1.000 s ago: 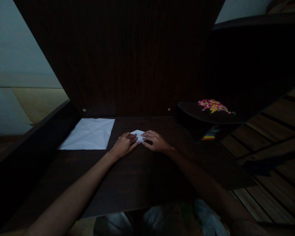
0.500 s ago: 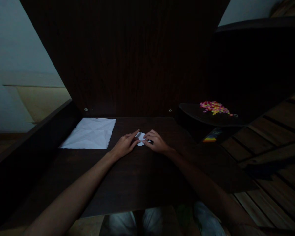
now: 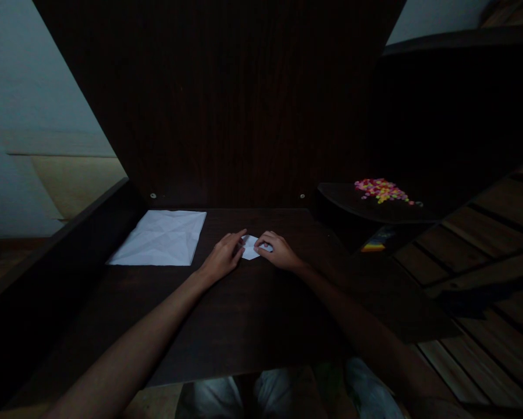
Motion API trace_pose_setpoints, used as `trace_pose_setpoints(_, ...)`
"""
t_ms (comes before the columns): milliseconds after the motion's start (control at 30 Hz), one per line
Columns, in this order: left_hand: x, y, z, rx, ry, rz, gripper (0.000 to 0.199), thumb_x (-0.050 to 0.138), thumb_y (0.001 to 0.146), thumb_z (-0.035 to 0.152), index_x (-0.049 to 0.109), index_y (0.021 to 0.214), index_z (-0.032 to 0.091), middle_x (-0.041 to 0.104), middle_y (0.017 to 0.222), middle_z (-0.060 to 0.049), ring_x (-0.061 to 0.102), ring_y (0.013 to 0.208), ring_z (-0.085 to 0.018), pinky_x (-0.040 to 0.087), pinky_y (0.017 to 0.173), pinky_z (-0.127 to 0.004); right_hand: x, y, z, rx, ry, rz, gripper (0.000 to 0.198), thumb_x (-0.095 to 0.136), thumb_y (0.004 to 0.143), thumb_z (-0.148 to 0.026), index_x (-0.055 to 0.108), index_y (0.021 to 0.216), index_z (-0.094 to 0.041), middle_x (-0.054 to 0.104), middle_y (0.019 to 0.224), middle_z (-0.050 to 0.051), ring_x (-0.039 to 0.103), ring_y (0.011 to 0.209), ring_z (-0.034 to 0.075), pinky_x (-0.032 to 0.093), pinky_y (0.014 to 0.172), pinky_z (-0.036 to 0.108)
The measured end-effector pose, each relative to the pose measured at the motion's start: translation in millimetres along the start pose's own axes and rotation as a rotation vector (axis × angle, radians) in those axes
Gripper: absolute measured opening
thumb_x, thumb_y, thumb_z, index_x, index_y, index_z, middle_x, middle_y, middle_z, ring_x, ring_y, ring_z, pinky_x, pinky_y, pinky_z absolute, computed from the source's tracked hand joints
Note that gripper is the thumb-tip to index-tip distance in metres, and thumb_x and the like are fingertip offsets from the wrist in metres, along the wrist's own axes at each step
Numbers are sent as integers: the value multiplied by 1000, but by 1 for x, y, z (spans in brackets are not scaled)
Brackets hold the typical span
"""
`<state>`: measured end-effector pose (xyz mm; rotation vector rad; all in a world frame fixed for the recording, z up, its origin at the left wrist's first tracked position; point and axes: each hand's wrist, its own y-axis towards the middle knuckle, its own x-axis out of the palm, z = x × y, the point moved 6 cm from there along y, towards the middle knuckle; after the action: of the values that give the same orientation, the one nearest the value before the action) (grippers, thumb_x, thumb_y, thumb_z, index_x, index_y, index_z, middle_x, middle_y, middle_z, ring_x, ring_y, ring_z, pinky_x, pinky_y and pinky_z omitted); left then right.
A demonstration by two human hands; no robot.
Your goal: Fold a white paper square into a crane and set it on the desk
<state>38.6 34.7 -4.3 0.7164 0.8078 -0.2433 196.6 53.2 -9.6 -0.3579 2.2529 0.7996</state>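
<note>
A small white piece of folded paper point(image 3: 249, 249) lies on the dark desk between my hands. My left hand point(image 3: 224, 254) holds its left edge, index finger at the far side and thumb at the near side. From the other side my right hand point(image 3: 281, 252) pinches the paper's right part between thumb and bent fingers. Its right tip shows past those fingers. Crease lines run across the middle of the folded paper. To the left of my left hand lie large white sheets point(image 3: 159, 237) with crossing creases, stacked flat.
Small pink, yellow and red pieces point(image 3: 382, 191) lie heaped on a raised corner shelf point(image 3: 335, 192) at the right. A dark side panel point(image 3: 60, 238) bounds the desk point(image 3: 209, 326) on the left, and a tall back panel point(image 3: 226, 116) rises behind it.
My right fingers have shifted slightly right, baring more of the folded paper's middle. My left index finger has drawn back a little towards the paper's edge.
</note>
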Motion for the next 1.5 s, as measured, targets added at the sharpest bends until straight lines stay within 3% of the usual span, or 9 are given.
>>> trace_pose_setpoints(200,3,2,7,50,77,-66,29,45,90,13,59,115,18,62,103,-8,54,96,-22,47,91,-40,4,-1,1,44,-56,30,4,64,82,-15,64,81,-19,57,80,3,53,77,17,43,73,30)
trace_pose_setpoints(367,4,2,4,38,65,-66,32,45,88,6,59,114,17,61,108,-9,52,98,-21,47,91,-38,5,-2,1,50,-133,57,5,63,83,-16,65,87,-19,58,87,5,54,85,20,45,79,35)
trace_pose_setpoints(633,11,0,6,109,53,-112,39,44,82,-1,67,107,19,60,111,-9,49,106,-22,46,96,-40,7,-6,-3,-15,-166,55,26,57,87,-23,61,113,-18,60,106,10,58,98,22,49,87,36)
trace_pose_setpoints(933,4,0,13,87,58,-89,29,54,82,8,73,98,23,61,115,-8,49,109,-25,47,97,-46,7,-6,-1,-19,-145,10,16,59,86,-24,68,98,-19,66,106,8,64,96,20,51,86,33)
trace_pose_setpoints(1100,6,0,11,65,51,-74,26,51,85,12,69,101,21,61,120,-8,51,112,-25,46,99,-48,4,-5,-3,-57,-89,27,31,59,86,-25,62,116,-20,66,110,9,62,100,21,50,90,36)
trace_pose_setpoints(1267,6,-1,10,25,65,-46,23,46,89,16,58,108,16,46,139,-13,45,126,-26,40,105,-49,6,-5,3,3,-133,13,47,60,85,-29,54,130,-20,64,114,11,61,103,25,49,92,40)
trace_pose_setpoints(1500,9,-2,5,-31,46,-54,45,45,90,20,38,134,16,52,131,-14,49,120,-23,41,104,-43,8,-6,2,-8,-145,-17,39,58,87,-27,59,125,-21,65,109,8,62,97,21,50,87,34)
